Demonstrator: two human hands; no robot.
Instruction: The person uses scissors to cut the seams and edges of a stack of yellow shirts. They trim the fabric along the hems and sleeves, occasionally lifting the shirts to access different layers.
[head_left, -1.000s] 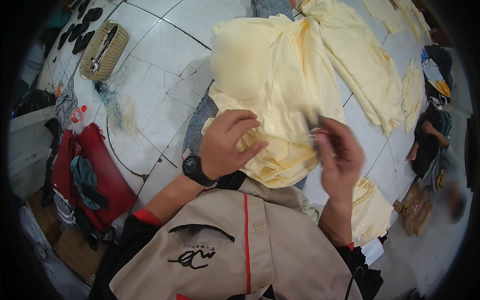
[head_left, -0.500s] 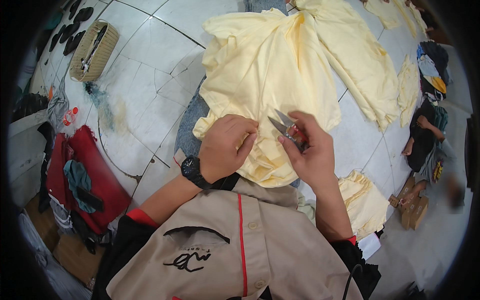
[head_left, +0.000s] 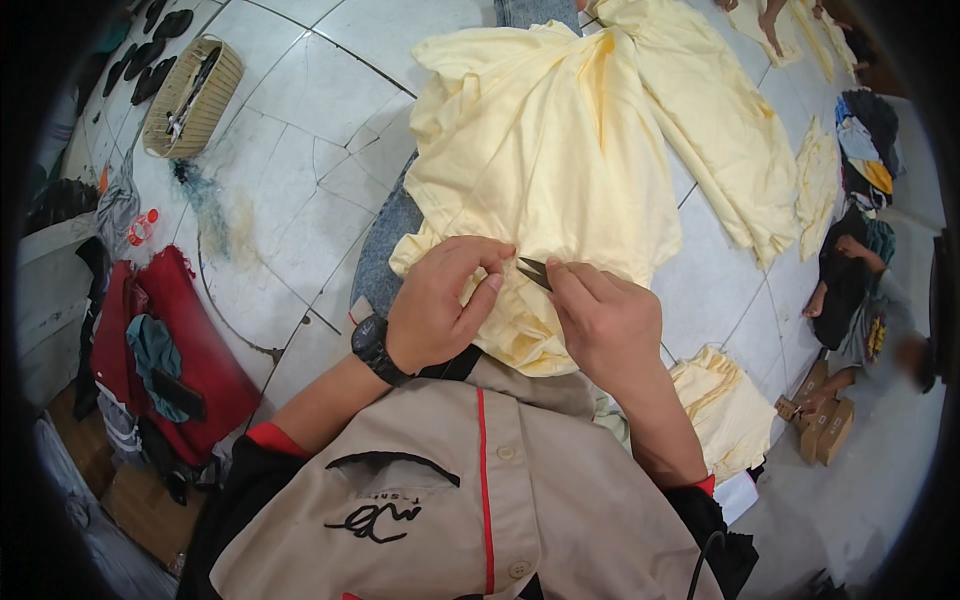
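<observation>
A pale yellow garment (head_left: 545,130) lies bunched over my denim-clad legs (head_left: 375,270). My left hand (head_left: 440,300), with a black watch at the wrist, pinches the garment with thumb and forefinger. Just to its right my right hand (head_left: 610,330) is closed round small snips (head_left: 533,272), their dark blades pointing left at the cloth by my left fingertips, close to touching them; the snips' handles are hidden under my fingers.
More yellow pieces (head_left: 730,410) lie right. A seated co-worker (head_left: 865,290) is at far right, near cardboard boxes (head_left: 830,430); another person's hands (head_left: 772,25) show top right. Left are a woven basket (head_left: 190,100), dark sandals (head_left: 155,55), red cloth (head_left: 200,370) and a bottle (head_left: 140,228).
My right hand with the snips has moved left and turned, bringing the blade tips from above the cloth to my left fingertips. Another person's hands have appeared at top right.
</observation>
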